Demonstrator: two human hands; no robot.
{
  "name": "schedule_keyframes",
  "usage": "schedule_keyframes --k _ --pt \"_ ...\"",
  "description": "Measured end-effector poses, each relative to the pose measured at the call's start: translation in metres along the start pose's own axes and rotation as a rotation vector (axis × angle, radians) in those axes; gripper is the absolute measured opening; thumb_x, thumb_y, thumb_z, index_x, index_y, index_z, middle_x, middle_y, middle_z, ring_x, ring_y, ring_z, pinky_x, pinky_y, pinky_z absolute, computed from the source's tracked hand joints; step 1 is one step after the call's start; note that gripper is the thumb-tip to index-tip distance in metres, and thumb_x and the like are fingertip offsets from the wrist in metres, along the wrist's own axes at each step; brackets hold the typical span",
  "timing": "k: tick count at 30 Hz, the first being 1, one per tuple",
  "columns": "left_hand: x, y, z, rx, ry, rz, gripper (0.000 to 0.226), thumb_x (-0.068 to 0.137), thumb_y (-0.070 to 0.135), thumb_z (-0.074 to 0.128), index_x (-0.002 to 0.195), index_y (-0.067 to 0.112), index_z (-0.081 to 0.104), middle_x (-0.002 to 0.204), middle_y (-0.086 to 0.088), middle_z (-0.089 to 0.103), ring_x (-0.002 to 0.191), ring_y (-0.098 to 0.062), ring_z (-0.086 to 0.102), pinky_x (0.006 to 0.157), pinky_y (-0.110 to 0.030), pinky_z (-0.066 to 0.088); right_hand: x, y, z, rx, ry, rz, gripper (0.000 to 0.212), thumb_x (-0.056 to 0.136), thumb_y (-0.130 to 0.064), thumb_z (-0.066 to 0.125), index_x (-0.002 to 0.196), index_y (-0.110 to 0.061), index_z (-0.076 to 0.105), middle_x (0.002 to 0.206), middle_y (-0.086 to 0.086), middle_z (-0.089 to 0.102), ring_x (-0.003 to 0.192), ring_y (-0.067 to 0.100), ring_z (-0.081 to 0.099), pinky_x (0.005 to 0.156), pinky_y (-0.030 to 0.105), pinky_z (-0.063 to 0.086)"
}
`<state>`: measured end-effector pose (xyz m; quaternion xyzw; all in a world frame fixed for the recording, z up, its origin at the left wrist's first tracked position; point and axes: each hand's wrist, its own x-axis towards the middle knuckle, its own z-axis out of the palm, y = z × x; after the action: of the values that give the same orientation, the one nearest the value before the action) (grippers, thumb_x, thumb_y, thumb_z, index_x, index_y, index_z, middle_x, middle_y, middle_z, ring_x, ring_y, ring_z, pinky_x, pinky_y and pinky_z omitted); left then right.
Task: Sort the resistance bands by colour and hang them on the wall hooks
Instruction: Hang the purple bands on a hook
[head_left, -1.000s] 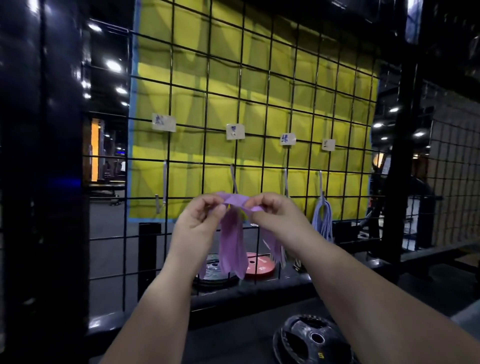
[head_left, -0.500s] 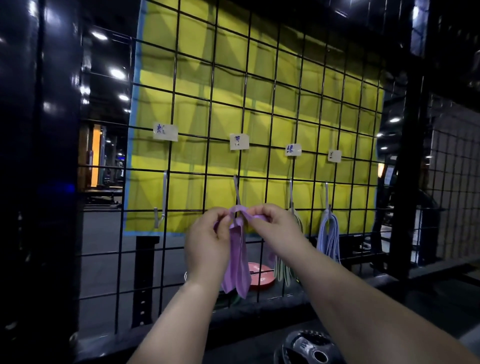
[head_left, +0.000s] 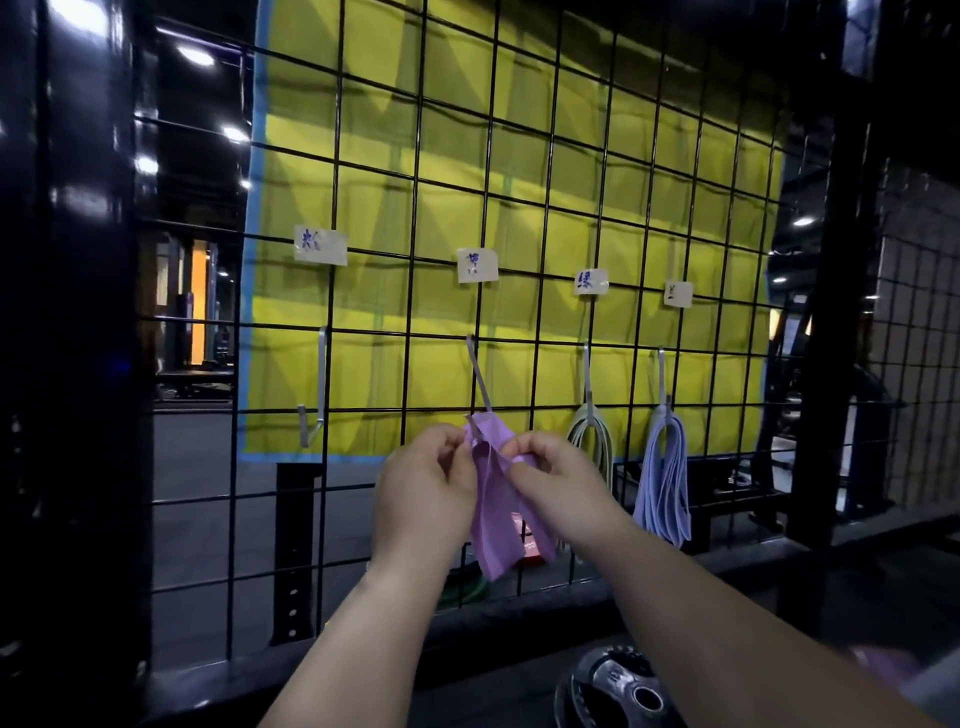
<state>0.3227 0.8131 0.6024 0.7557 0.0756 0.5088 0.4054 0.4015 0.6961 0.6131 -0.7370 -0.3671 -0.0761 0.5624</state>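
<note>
A purple resistance band (head_left: 498, 514) hangs folded between both hands in front of a black wire grid (head_left: 415, 208). My left hand (head_left: 423, 480) pinches its top left edge and my right hand (head_left: 558, 483) pinches its top right. The band's top sits at the tip of the second metal hook (head_left: 480, 382); whether it is over the hook is unclear. A green band (head_left: 592, 436) hangs on the third hook and a pale blue band (head_left: 667, 488) on the fourth. The first hook (head_left: 317, 395) on the left holds nothing.
Paper labels (head_left: 477, 265) are taped above each hook. A yellow mat (head_left: 571, 130) hangs behind the grid. A black weight plate (head_left: 623, 691) lies below my right arm, and a red plate (head_left: 524, 540) shows behind the band. A black post (head_left: 826, 312) stands to the right.
Both hands carried the purple band up and toward the grid, bringing its top to the second hook. The view has drawn closer to the grid.
</note>
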Motion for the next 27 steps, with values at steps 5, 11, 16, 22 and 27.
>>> schedule_keyframes --k 5,11,16,22,27 --pt "0.006 -0.004 0.002 -0.043 -0.056 0.048 0.031 0.083 0.039 0.051 0.113 0.041 0.059 0.101 0.011 0.065 0.098 -0.013 0.062 0.082 -0.034 0.053 -0.003 0.0 0.002 0.126 -0.019 -0.032 0.022 0.071 -0.039 0.058 0.078 -0.02 0.067 0.095 0.007 0.062 0.088 0.02 0.06 0.084 0.039 0.048" --pt "0.013 0.008 -0.001 -0.113 -0.048 0.077 0.016 0.093 0.026 0.057 0.095 0.03 0.072 0.092 0.018 0.067 0.092 -0.003 0.061 0.073 -0.015 0.044 -0.001 0.001 0.002 0.233 -0.058 0.015 0.024 0.079 -0.054 0.052 0.078 -0.032 0.059 0.08 -0.005 0.057 0.083 0.019 0.054 0.09 0.047 0.046" --pt "0.015 0.015 -0.01 -0.447 -0.132 -0.092 0.013 0.092 0.023 0.06 0.09 0.024 0.073 0.089 0.014 0.073 0.088 -0.003 0.067 0.077 -0.017 0.051 0.002 -0.003 0.007 0.379 -0.113 0.062 0.021 0.097 -0.034 0.051 0.109 -0.017 0.054 0.097 0.002 0.06 0.09 0.018 0.058 0.095 0.044 0.047" --pt "0.019 0.023 -0.022 -0.769 -0.233 -0.3 0.015 0.092 0.022 0.057 0.087 0.017 0.07 0.084 -0.01 0.072 0.07 -0.02 0.066 0.06 -0.029 0.053 -0.001 -0.008 0.016 0.41 -0.182 0.127 0.04 0.098 -0.043 0.043 0.109 -0.012 0.065 0.09 -0.003 0.068 0.097 0.021 0.065 0.098 0.044 0.049" --pt "0.024 0.023 -0.025 -0.834 -0.285 -0.344 0.017 0.088 0.028 0.058 0.09 0.013 0.067 0.08 -0.011 0.068 0.064 -0.021 0.062 0.06 -0.031 0.052 -0.001 -0.014 0.026 0.473 -0.2 0.197 0.039 0.097 -0.051 0.041 0.115 -0.025 0.065 0.105 -0.002 0.071 0.102 0.02 0.064 0.098 0.044 0.047"
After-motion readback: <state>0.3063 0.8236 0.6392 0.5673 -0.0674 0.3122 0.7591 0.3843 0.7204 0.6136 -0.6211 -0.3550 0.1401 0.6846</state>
